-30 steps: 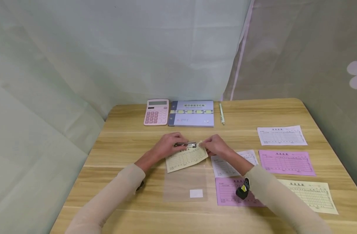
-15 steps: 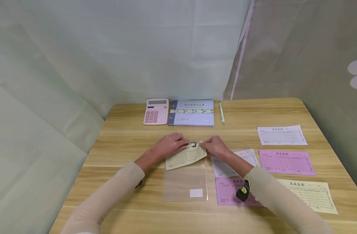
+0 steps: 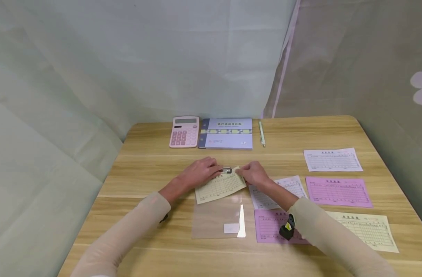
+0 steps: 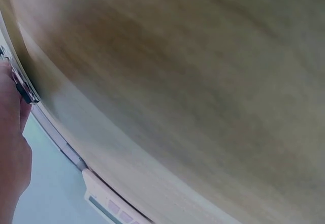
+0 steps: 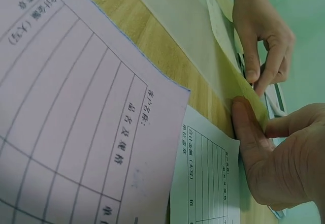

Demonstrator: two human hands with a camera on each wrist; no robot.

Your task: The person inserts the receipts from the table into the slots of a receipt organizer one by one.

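Observation:
A clear clipboard lies on the wooden table with a small white label near its lower edge. Its metal clip is at the far edge, partly covered by my left hand, whose thumb and fingers pinch it. A pale yellow printed form lies slanted over the upper part of the board, its top edge by the clip. My right hand pinches the form's top right corner between thumb and finger, also visible in the right wrist view. The left wrist view catches only part of the left hand at the clip.
White and pink forms lie under the right forearm. Farther right are another white form, a pink form and a yellow form. A pink calculator, a purple account book and a pen line the back.
My left hand has shifted slightly right and now covers more of the clip, which was more exposed before. The form has moved only slightly; the right hand keeps its pinch on the corner.

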